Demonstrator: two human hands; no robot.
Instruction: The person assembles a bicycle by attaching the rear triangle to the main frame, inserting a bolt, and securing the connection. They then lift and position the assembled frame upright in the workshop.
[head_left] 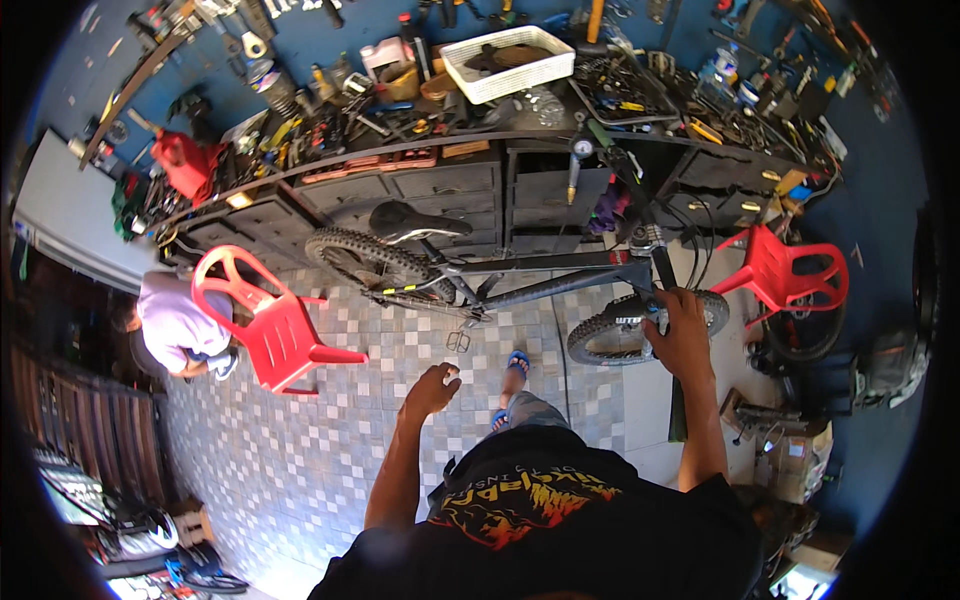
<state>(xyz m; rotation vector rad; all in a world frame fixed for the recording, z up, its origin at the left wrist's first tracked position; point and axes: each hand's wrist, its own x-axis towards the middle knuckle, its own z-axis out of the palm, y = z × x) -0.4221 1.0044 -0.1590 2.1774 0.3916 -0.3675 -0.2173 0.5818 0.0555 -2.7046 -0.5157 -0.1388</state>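
Observation:
A black mountain bike (540, 265) stands across in front of me, its saddle (415, 222) to the left and its front wheel (610, 335) to the right. My right hand (683, 335) is on the handlebar (664, 268), with the fingers bent over it and the thumb toward the wheel; the hand hides part of the bar. My left hand (432, 390) hangs over the tiled floor, apart from the bike. Its fingers are loosely bent with a gap to the thumb, and I see nothing held. The knobby rear wheel (365, 262) is near the workbench.
A long workbench (460, 150) behind the bike carries many tools and a white basket (508, 62). Red plastic chairs stand left (290, 340) and right (785, 270). A person (180, 320) in a pale shirt crouches at the left. Boxes (805, 460) sit at the right wall.

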